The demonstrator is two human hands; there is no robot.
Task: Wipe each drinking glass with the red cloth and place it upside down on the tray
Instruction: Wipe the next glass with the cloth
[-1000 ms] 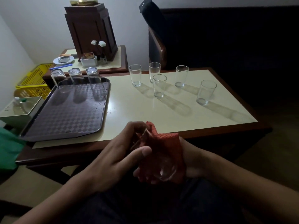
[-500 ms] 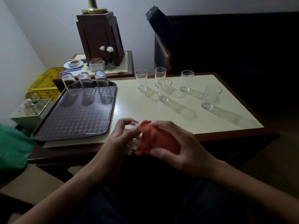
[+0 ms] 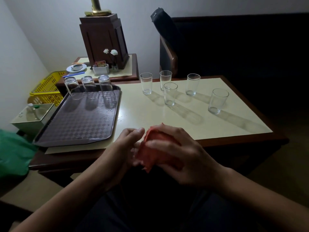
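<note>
**Inventory, head view**

1. Cloth (image 3: 155,148): red, bunched. Held betw. both hands, just off bench's near edge, over the lap.
2. R hand (image 3: 180,156): grip closed round cloth from top & right, fingers curled over it.
3. L hand (image 3: 123,148): fingers curled at cloth's left edge, touching it. Could not tell whether this grip held anything. Whatever sat inside the cloth was hidden.
4. Tray (image 3: 80,128): dark, chequered, on bench's left part.
5. Glass 1 (image 3: 71,86), glass 2 (image 3: 88,85), glass 3 (image 3: 105,87): rim down, in a row along tray's far edge, each apart from the next.
6. Glass 4 (image 3: 146,82), glass 5 (image 3: 165,79), glass 6 (image 3: 170,93), glass 7 (image 3: 193,84), glass 8 (image 3: 218,101): upright on bench, right of tray.
   - No. 4 stood nearest tray.
   - No. 6 stood just in front of no. 5.
   - No. 8 stood furthest right, well apart from hands.
7. Bench (image 3: 184,126): cream top, dark wood rim.
8. Side table (image 3: 133,69): behind tray. Carried a tall dark wood box (image 3: 103,39), white flowers (image 3: 111,51), a plate (image 3: 76,67) & a white holder (image 3: 100,69).
9. Basket (image 3: 48,87): yellow, left of tray.
10. Bin (image 3: 33,114): pale, square, near tray's left side.
11. Chair (image 3: 168,52): dark, behind bench.
</note>
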